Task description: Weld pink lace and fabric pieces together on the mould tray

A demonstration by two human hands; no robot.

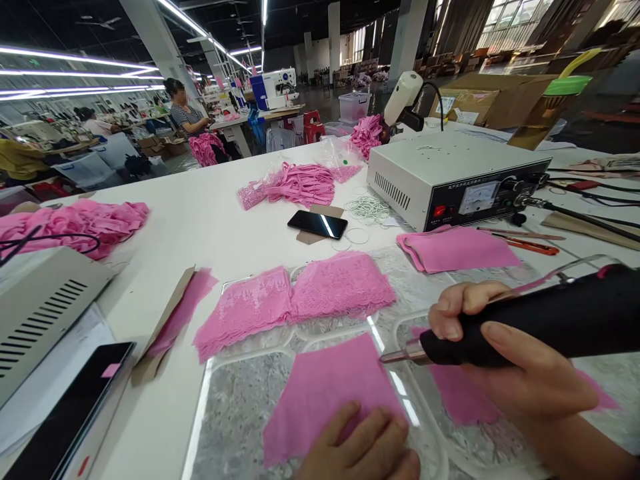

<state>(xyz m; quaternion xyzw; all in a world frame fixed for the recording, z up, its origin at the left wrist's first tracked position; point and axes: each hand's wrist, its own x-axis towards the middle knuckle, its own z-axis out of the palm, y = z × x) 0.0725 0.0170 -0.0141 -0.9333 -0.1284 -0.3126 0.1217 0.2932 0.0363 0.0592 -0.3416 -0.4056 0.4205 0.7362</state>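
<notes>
My left hand (367, 447) lies with its fingers spread on a pink fabric piece (327, 387), pressing it to the grey marbled board (235, 400). In my right hand (520, 353) is a black handheld tool with a metal tip (545, 313), fingers wrapped round its body. The tip touches or hovers just over the fabric's upper right edge; I cannot tell which. Partly beneath my right hand is another pink piece (463, 397). Just beyond, two stacks of pink lace pieces, a left stack (250, 310) and a right stack (340, 287), lie side by side.
A grey control box (450, 167) with a meter stands at the right back, a pink fabric stack (460, 250) before it. A phone (317, 224), pink straps (305, 183) and an orange cutter (533, 246) lie around. At left are another grey box (45, 307) and pink fabric (85, 223).
</notes>
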